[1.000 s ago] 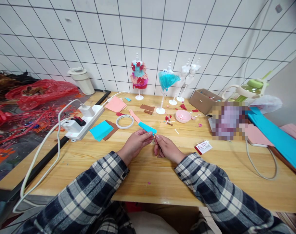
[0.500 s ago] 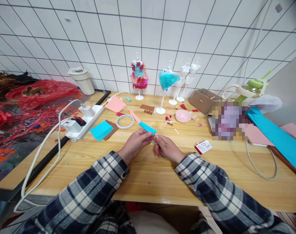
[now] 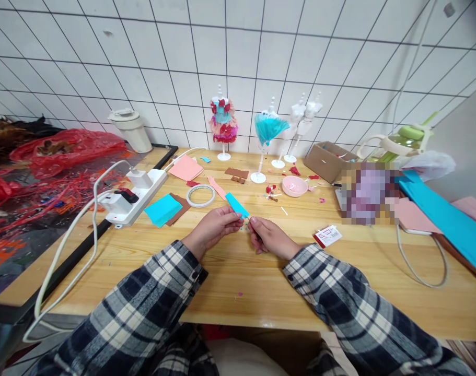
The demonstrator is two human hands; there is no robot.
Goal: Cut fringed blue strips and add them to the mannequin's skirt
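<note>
A narrow blue paper strip (image 3: 236, 204) slants away from me at the middle of the table. My right hand (image 3: 272, 236) is closed in a pinch at the strip's near end, where a thin dark piece shows at the fingertips. My left hand (image 3: 216, 228) is closed too, thumb and fingers together at the strip's near left edge; its exact grip is partly hidden. Tiny blue bits show between the two hands. Beyond the strip lies a pink paper strip (image 3: 216, 188), its near end by the blue one. A ring of white tape (image 3: 200, 203) lies to the left.
Blue paper (image 3: 163, 210) and pink paper (image 3: 186, 167) lie left, near a power strip (image 3: 143, 198) with cables. Small white dress forms stand behind, one in a ruffled dress (image 3: 223, 120), one with a blue skirt (image 3: 269, 128). A pink bowl (image 3: 294, 194) and a tag (image 3: 327, 235) lie right.
My left hand has shifted slightly left, uncovering more of the blue strip's near end. The blue strip now points more steeply toward my right hand, which has hardly moved.
</note>
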